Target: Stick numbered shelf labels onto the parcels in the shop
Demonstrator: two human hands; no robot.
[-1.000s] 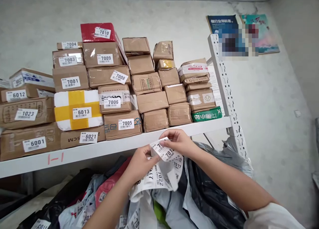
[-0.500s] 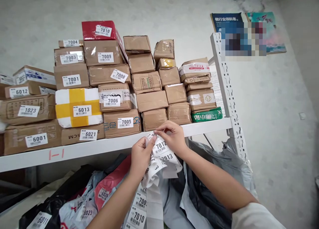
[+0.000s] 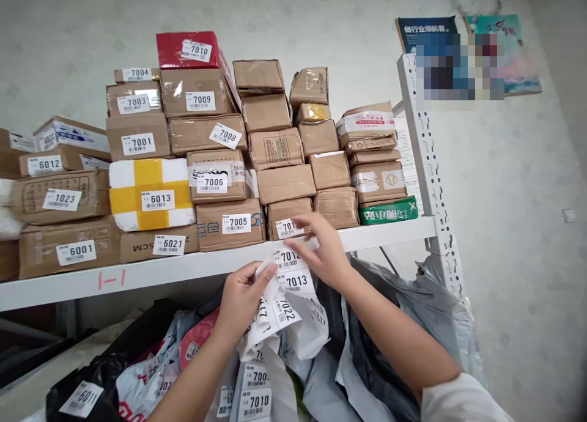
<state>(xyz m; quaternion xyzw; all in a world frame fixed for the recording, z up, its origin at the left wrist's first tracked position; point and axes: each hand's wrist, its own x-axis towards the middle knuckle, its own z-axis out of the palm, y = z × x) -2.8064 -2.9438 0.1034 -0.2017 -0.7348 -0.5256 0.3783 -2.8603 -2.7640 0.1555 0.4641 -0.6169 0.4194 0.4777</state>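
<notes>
In my left hand (image 3: 243, 296) is a bunched strip of printed number labels (image 3: 293, 281), pinched under the thumb. Numbers such as 7012, 7013 and 7022 show on it, and its loose ends hang down. My right hand (image 3: 323, 248) is at the shelf edge with thumb and index finger apart. Its fingertips overlap the right end of a white label (image 3: 285, 227) starting 701, which lies on the front of a small brown carton (image 3: 277, 211). I cannot tell whether they touch it.
Stacked parcels rest on a white metal shelf (image 3: 156, 264). Left ones bear number labels, like the red box (image 3: 172, 50); cartons to the right (image 3: 287, 183) show no such labels. A perforated post (image 3: 424, 147) stands at right. Bagged parcels (image 3: 87, 373) lie below.
My right hand has come off the strip and spread its fingers. A 701-something label now shows on the small carton's front. My left hand has drawn the strip slightly down and left.
</notes>
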